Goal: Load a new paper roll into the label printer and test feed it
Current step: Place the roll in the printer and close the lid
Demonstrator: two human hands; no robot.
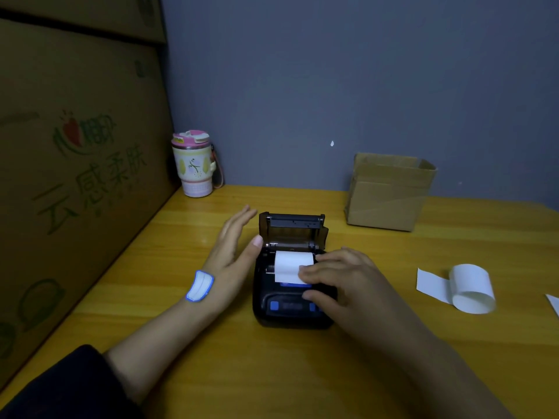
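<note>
A small black label printer [272, 313] with blue buttons sits mid-table, its lid [295, 228] hinged up at the back. A white paper roll [292, 261] lies in its open bay, with the loose end drawn forward over the front. My right hand [338, 282] rests flat on the printer, fingertips pressing that loose paper end down. My left hand [234, 246] is flat and open against the printer's left side, thumb touching the lid's corner. A second white paper roll [472, 290], partly unwound, lies on the table to the right.
A small open cardboard box [390, 192] stands behind the printer on the right. A pink-lidded tumbler [195, 164] stands at the back left corner. Large cardboard cartons [75, 161] wall off the left side. A scrap of white paper [554, 303] lies at the right edge.
</note>
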